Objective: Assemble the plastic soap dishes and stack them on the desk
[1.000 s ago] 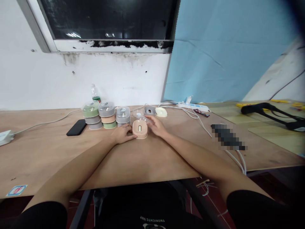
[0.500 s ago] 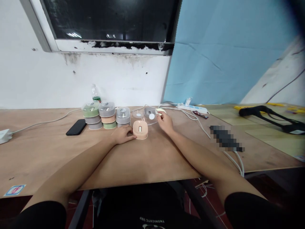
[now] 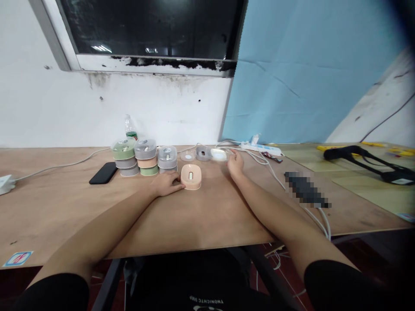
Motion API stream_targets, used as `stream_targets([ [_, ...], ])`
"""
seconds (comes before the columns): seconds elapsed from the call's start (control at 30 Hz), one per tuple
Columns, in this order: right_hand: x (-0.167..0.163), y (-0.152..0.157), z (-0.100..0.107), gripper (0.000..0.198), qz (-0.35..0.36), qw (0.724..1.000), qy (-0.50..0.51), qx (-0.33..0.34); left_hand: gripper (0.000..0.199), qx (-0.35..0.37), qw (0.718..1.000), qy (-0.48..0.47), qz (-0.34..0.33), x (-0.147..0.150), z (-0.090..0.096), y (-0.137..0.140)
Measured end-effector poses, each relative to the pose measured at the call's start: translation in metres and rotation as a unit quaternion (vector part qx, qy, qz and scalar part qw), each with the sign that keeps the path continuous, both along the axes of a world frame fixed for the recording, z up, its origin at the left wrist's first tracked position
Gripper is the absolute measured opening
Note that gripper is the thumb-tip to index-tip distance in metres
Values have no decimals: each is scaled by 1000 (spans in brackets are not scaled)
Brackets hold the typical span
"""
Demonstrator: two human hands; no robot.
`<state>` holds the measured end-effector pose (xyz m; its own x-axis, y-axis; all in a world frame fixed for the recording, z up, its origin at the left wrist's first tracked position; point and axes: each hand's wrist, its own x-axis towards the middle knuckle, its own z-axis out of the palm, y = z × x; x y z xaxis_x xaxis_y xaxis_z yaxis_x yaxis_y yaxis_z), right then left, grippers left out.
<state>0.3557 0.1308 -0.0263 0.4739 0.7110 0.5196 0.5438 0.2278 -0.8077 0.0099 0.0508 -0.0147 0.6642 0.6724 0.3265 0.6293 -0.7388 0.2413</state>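
A small peach box (image 3: pixel 191 180) with rounded corners and a slotted inner tray stands in front of me, its top uncovered. My left hand (image 3: pixel 167 183) rests on the table and grips the box's left side, thumb at the front corner. Further right, my right hand (image 3: pixel 236 163) has its fingers closed at the edge of a clear lid (image 3: pixel 229 154), which is blurred. Partly behind that lid is a cream box (image 3: pixel 218 154). A grey box (image 3: pixel 202 153) and another clear lid (image 3: pixel 188 155) with a white round label lie behind the peach box.
Lidded boxes in green (image 3: pixel 123 149), grey and peach are stacked to the left, before a plastic bottle (image 3: pixel 130 128). A black phone (image 3: pixel 103 173) lies beside them. A power strip (image 3: pixel 262 149) with white cables and a black strap (image 3: pixel 353 162) are on the right.
My right hand has moved right with a clear lid, uncovering the grey box. The cream box now shows beside it. My left hand has stayed at the peach box.
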Motion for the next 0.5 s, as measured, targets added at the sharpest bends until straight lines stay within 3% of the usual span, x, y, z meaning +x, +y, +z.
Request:
stream_targets([
  [0.3,-74,-1,7,45,66,996,-47,22,41,-7,1000,-6,6,-1,-1,0],
  [0.5,-91,18,9,43,85,995,-44,-26,44,-9,1000,-6,9,-1,-1,0],
])
